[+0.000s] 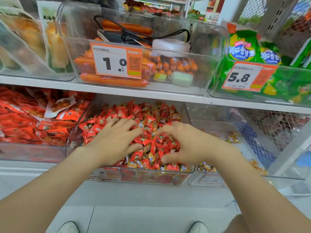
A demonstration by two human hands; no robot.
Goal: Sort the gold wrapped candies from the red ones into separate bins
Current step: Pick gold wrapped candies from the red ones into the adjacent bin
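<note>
We face a white metal store shelf whose lower tier holds a wide clear plastic bin heaped with small red foil-wrapped candies, gold-wrapped candies mixed in among them, most thickly near the front wall. At three o'clock from it, touching its side, sits a second clear plastic bin that holds only a thin scatter of gold candies along its front and right. At nine o'clock lies a clear tray of flat red snack packets. Above, at twelve o'clock, a clear box of orange sausages carries an orange price tag. Our left hand lies palm down on the heap, fingers spread and loosely curled into the wrappers; we cannot tell whether it grips any. Our right hand rests just beside it at three o'clock, fingers bent and thumb drawn under, digging into the pile; what it holds, if anything, is hidden.
</note>
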